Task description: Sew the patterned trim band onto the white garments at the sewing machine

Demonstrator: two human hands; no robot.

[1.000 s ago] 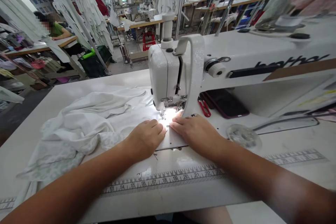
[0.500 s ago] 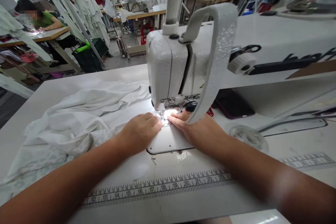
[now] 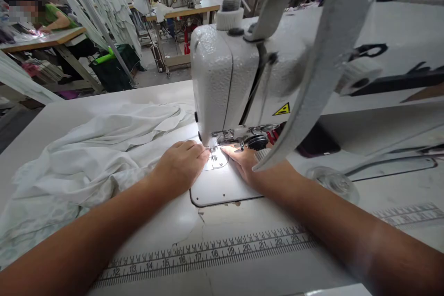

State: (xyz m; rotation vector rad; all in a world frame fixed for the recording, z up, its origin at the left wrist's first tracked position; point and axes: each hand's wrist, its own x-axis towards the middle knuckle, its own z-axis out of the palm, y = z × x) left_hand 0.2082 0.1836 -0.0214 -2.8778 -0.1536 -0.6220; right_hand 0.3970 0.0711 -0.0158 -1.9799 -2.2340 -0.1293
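A white industrial sewing machine head (image 3: 222,78) fills the middle of the view, with its presser foot (image 3: 225,141) down near the needle. My left hand (image 3: 182,164) lies just left of the foot, fingers together and pressing on a thin white cloth (image 3: 76,157). The cloth bunches in loose folds to the left across the table. My right hand (image 3: 244,162) sits just right of the foot, its fingertips next to the lit needle plate (image 3: 217,159). A curved white machine arm (image 3: 312,83) partly hides that hand from above.
A measuring tape strip (image 3: 208,254) runs along the table's front. Behind the machine lie red snips (image 3: 272,136) and a dark phone (image 3: 317,142). A clear disc (image 3: 333,184) rests at right. A co-worker (image 3: 52,21) sits at another table, left, among hanging white garments (image 3: 100,0).
My view has moved in closer to the machine head. Both hands now sit nearer the presser foot, and more of the metal slide plate shows below them.
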